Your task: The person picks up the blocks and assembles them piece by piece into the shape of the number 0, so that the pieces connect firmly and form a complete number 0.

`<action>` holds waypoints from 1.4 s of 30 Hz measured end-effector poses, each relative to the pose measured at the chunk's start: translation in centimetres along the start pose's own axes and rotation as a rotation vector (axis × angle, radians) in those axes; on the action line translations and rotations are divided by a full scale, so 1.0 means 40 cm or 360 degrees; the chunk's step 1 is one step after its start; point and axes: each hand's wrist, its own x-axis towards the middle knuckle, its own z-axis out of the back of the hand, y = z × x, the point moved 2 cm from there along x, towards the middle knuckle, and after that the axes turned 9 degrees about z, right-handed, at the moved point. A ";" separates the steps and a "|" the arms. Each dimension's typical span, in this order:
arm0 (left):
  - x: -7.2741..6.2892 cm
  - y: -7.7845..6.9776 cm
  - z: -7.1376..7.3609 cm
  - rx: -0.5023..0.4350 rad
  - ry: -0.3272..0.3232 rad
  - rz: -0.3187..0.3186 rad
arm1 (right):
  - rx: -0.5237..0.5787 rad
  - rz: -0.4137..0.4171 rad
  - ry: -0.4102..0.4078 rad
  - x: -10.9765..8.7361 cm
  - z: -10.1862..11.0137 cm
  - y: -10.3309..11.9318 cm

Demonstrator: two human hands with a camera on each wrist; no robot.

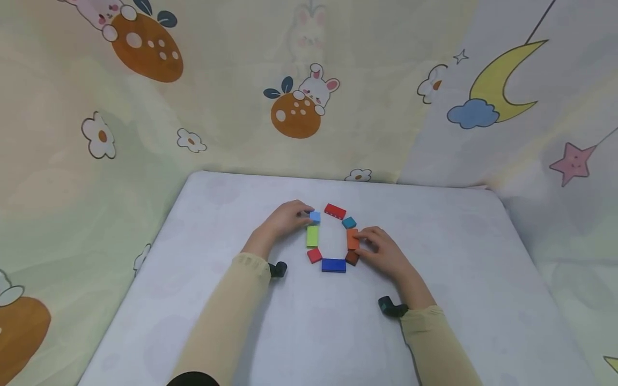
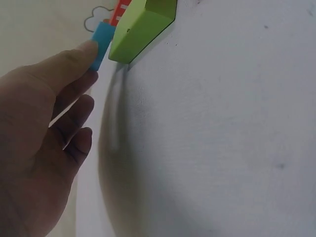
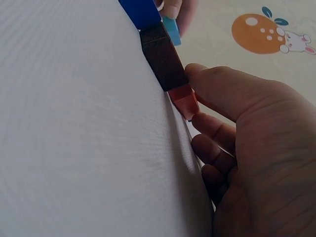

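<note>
In the head view, coloured blocks lie in a ring on the white table. My left hand (image 1: 286, 219) pinches a light blue block (image 1: 315, 217) between thumb and fingers at the ring's upper left. Just below it is a lime green block (image 1: 312, 236). On the other side, my right hand (image 1: 383, 250) holds an orange block (image 1: 352, 239) by its two ends, thumb and index finger apart. A brown block (image 1: 352, 258) touches its near end. In the right wrist view, the orange block (image 3: 185, 102) shows between thumb and index fingertip.
A red block (image 1: 335, 211) and a teal block (image 1: 349, 222) form the ring's far side. Nearer are a smaller red block (image 1: 314, 255) and a dark blue block (image 1: 333, 265). Patterned cloth (image 1: 232, 107) hangs behind the white table (image 1: 328, 327).
</note>
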 end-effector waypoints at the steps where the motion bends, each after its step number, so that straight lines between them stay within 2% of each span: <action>1: 0.003 0.000 0.001 -0.0003 0.0019 -0.0005 | 0.0000 -0.0001 0.0000 0.001 0.000 0.001; 9: 0.022 0.006 0.005 -0.0005 0.0146 -0.0039 | 0.0009 0.0003 0.0007 0.002 0.000 0.003; 18: 0.025 0.002 0.008 -0.0057 0.0193 -0.0021 | -0.0002 0.0001 0.0003 0.003 0.002 0.003; 21: 0.030 0.007 0.003 -0.0072 0.0156 -0.0020 | -0.0009 -0.0005 0.0009 0.004 0.001 0.001; 26: 0.041 0.024 -0.015 -0.0080 0.0017 -0.0019 | -0.0015 -0.0027 0.0020 0.004 -0.003 -0.003; 28: 0.043 0.025 -0.019 -0.0091 -0.0008 -0.0023 | -0.0019 -0.0035 0.0021 0.003 -0.003 -0.003; 42: 0.031 0.010 -0.025 -0.0072 -0.0031 -0.0001 | 0.0007 -0.0005 0.0010 0.002 -0.002 0.005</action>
